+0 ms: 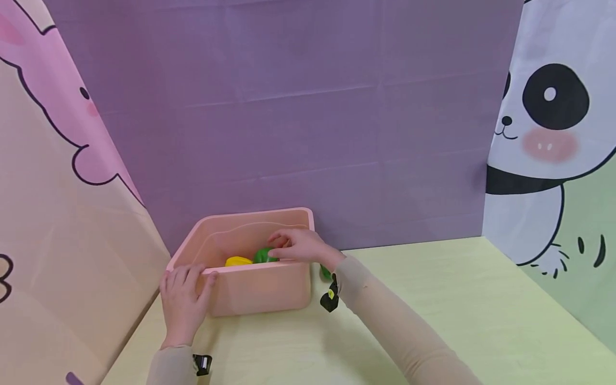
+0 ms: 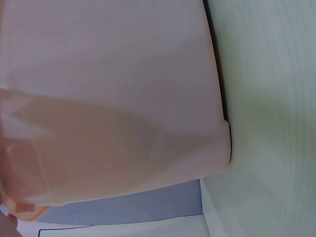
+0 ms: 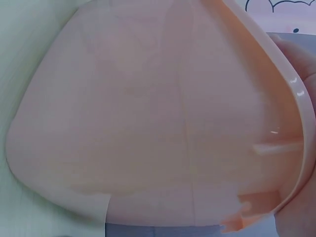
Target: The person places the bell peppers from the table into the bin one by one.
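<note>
Low in the head view, left of centre: pink bin on the pale yellow-green table, pushed up near the purple backdrop.

My left hand sits at the bin's near left corner. Fingers lie fairly straight over the rim, thumb against the front wall. It steadies the bin and encloses nothing. The left wrist view shows only the bin's pink outer wall up close, with table beside it.

My right hand reaches in over the bin's right-hand rim, wrist resting about on the edge. Fingers are curled down and point toward frame left. Their tips are on the green piece. I take it as a pinch on that piece, though the fingers cover the contact and I cannot be sure of it. The right wrist view gives only the bin's outer wall and a sliver of my own hand at frame right, so no help there.

Inside the bin: green piece just at my right fingertips, yellow piece just to frame left of it, the two touching or nearly so. Both look like small toy food; exact kind not readable.

Key relation: the green piece lies to frame left of my right palm, under the fingertips. Right hand is the nearer one; left is at the corner outside the bin. The yellow piece's long axis runs roughly left to right in frame.

Another small green thing shows outside the bin, just beyond my right wrist, mostly hidden.
</note>
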Demonstrator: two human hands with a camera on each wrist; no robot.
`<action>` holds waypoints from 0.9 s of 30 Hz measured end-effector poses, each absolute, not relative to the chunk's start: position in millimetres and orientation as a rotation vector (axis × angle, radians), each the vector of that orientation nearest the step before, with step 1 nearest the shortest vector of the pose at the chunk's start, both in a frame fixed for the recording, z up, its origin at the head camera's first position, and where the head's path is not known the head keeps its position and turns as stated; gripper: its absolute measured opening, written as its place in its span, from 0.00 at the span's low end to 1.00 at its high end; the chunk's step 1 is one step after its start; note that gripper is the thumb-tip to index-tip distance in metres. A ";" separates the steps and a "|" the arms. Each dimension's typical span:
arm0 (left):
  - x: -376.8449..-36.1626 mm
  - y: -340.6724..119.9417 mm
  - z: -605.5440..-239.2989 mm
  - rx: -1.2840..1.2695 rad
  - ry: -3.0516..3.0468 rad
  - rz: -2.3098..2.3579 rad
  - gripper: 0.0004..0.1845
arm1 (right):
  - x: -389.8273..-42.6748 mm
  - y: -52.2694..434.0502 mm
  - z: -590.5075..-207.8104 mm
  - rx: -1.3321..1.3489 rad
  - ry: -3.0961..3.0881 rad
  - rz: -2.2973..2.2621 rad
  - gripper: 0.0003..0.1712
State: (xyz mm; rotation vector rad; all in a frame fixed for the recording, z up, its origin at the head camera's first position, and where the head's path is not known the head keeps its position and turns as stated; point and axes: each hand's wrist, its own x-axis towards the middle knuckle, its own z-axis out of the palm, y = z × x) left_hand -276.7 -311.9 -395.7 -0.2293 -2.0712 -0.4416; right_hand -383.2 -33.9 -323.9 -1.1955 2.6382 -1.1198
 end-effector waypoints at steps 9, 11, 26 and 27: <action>-278.2 -310.0 -393.6 -0.226 -2.065 -0.449 0.19 | -385.3 -14.9 -320.4 -1.235 2.376 -1.542 0.22; -278.5 -309.9 -392.9 -0.225 -2.066 -0.448 0.20 | -386.0 -7.5 -319.6 -1.224 2.320 -1.632 0.22; -275.3 -310.0 -396.6 -0.205 -2.102 -0.445 0.19 | -405.1 57.3 -342.9 -1.050 2.322 -1.914 0.23; -275.1 -309.7 -396.7 -0.206 -2.103 -0.446 0.19 | -405.6 60.5 -346.3 -1.032 2.333 -1.908 0.24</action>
